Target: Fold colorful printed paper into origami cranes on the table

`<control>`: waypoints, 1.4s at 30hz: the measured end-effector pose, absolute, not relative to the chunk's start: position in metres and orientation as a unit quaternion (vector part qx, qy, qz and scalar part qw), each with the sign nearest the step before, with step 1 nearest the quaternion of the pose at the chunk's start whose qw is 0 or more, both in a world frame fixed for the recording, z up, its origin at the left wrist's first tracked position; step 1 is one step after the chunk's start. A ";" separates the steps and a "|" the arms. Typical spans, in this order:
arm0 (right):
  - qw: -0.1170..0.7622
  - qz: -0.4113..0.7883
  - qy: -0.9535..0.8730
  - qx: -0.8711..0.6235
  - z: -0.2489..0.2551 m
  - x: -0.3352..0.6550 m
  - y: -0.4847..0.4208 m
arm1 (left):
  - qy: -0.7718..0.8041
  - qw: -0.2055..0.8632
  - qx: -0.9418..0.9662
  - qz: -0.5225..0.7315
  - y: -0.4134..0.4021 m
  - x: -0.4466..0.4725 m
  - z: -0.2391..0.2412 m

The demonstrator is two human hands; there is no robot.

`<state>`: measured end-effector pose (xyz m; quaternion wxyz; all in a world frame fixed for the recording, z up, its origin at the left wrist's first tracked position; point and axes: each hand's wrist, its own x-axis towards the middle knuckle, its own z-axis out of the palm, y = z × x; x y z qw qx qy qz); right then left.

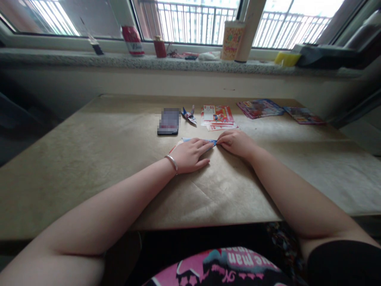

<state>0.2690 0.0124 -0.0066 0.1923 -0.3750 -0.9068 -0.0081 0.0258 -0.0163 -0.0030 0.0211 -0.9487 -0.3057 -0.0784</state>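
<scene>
My left hand (192, 155), fingers straight, covers the folded paper (186, 139); my right hand (235, 143) pinches its three-o'clock tip. Probably light, easily torn: I'd hold edges.

The left hand (193, 154) lies flat, palm down, the right hand (236, 143) (curled, pinching) just beside it.

Blue paper (187, 139); silver bracelet (172, 162)

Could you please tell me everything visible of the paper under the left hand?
The paper looks folded, blue at its narrow right end, with pale blue, white and a reddish edge at the left. It lies on the table, largely covered by the flat left hand, which hides its full shape. The right hand touches its right end.
</scene>
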 end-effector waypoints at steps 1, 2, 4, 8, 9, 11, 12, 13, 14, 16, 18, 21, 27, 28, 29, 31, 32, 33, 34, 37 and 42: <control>0.193 -0.008 -0.907 -0.375 -0.007 0.269 0.013 | -0.307 0.026 -0.948 -0.074 -0.017 0.026 -0.003; 0.195 -0.007 -0.906 -0.376 -0.007 0.269 0.013 | -0.308 0.030 -0.948 -0.068 -0.017 0.026 -0.003; 0.204 0.001 -0.903 -0.377 -0.008 0.269 0.014 | -0.310 0.039 -0.948 -0.060 -0.018 0.027 -0.002; 0.251 0.039 -0.886 -0.387 -0.010 0.272 0.016 | -0.306 0.043 -0.950 -0.056 -0.018 0.027 -0.002; 0.262 0.050 -0.881 -0.390 -0.010 0.273 0.017 | -0.306 0.042 -0.950 -0.056 -0.018 0.027 -0.002; 0.268 0.065 -0.879 -0.390 -0.011 0.275 0.017 | -0.307 0.038 -0.949 -0.057 -0.017 0.027 -0.002; 0.262 0.066 -0.883 -0.385 -0.010 0.275 0.016 | -0.307 0.036 -0.949 -0.057 -0.017 0.027 -0.002; 0.250 0.061 -0.889 -0.379 -0.009 0.275 0.015 | -0.307 0.033 -0.949 -0.058 -0.017 0.027 -0.002; 0.234 0.050 -0.896 -0.374 -0.008 0.274 0.014 | -0.307 0.030 -0.949 -0.058 -0.016 0.027 -0.002; 0.199 0.019 -0.906 -0.374 -0.004 0.271 0.010 | -0.306 0.026 -0.950 -0.057 -0.015 0.026 -0.002; 0.172 -0.010 -0.907 -0.384 -0.002 0.269 0.007 | -0.304 0.022 -0.951 -0.055 -0.014 0.026 -0.003; 0.166 -0.024 -0.905 -0.391 0.000 0.267 0.005 | -0.302 0.017 -0.952 -0.050 -0.014 0.025 -0.005; 0.174 -0.020 -0.903 -0.392 -0.002 0.269 0.006 | -0.313 -0.008 -0.949 -0.045 -0.013 0.024 -0.008; 0.166 -0.025 -0.904 -0.393 -0.001 0.269 0.006 | -0.315 -0.012 -0.948 -0.045 -0.012 0.024 -0.009; 0.158 -0.032 -0.905 -0.394 -0.001 0.269 0.006 | -0.316 -0.015 -0.948 -0.044 -0.012 0.024 -0.009; 0.146 -0.045 -0.904 -0.400 0.001 0.269 0.006 | -0.320 -0.020 -0.946 -0.041 -0.012 0.024 -0.009; 0.143 -0.048 -0.902 -0.405 0.001 0.270 0.007 | -0.322 -0.022 -0.946 -0.039 -0.013 0.024 -0.008; 0.142 -0.049 -0.899 -0.411 0.002 0.271 0.007 | -0.323 -0.024 -0.945 -0.036 -0.013 0.025 -0.008; 0.142 -0.046 -0.897 -0.417 0.002 0.272 0.008 | -0.325 -0.025 -0.945 -0.033 -0.013 0.025 -0.007; 0.133 -0.034 -0.891 -0.432 0.002 0.278 0.012 | -0.326 -0.025 -0.945 -0.026 -0.014 0.025 -0.005; 0.115 -0.027 -0.883 -0.454 0.003 0.287 0.017 | -0.324 -0.021 -0.945 -0.028 -0.014 0.025 -0.005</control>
